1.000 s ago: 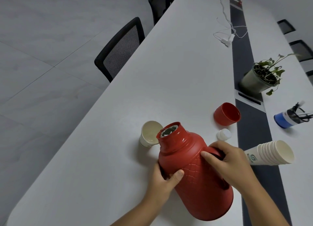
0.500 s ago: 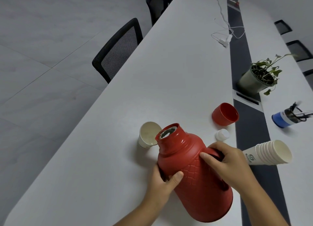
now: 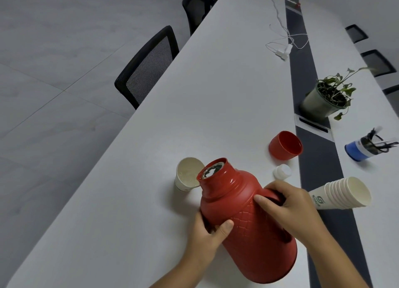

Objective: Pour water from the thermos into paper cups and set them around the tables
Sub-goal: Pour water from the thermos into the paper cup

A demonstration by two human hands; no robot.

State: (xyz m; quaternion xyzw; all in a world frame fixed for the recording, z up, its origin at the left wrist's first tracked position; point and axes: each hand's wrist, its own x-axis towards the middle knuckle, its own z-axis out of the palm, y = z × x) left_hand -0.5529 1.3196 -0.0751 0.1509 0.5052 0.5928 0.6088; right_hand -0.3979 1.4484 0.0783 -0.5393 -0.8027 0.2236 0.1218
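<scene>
A red thermos [image 3: 250, 227] is tilted to the left over the white table [image 3: 151, 149], its open mouth right at the rim of a single upright paper cup [image 3: 187, 174]. Some water shows in the cup. My right hand [image 3: 289, 203] grips the thermos handle. My left hand [image 3: 207, 233] holds the lower left side of its body. The red lid cup [image 3: 285, 145] lies on its side behind the thermos, with the white stopper [image 3: 281, 171] beside it. A stack of paper cups [image 3: 341, 193] lies on its side to the right.
A potted plant [image 3: 323, 100] and a blue pen holder [image 3: 364, 147] stand at the right near the dark centre strip [image 3: 319, 164]. White cables with a charger [image 3: 285, 51] lie further back. Black mesh chairs [image 3: 146, 67] line the left table edge.
The thermos has tipped a little further toward the paper cup, its mouth now at the cup's rim. Both hands keep the same grip.
</scene>
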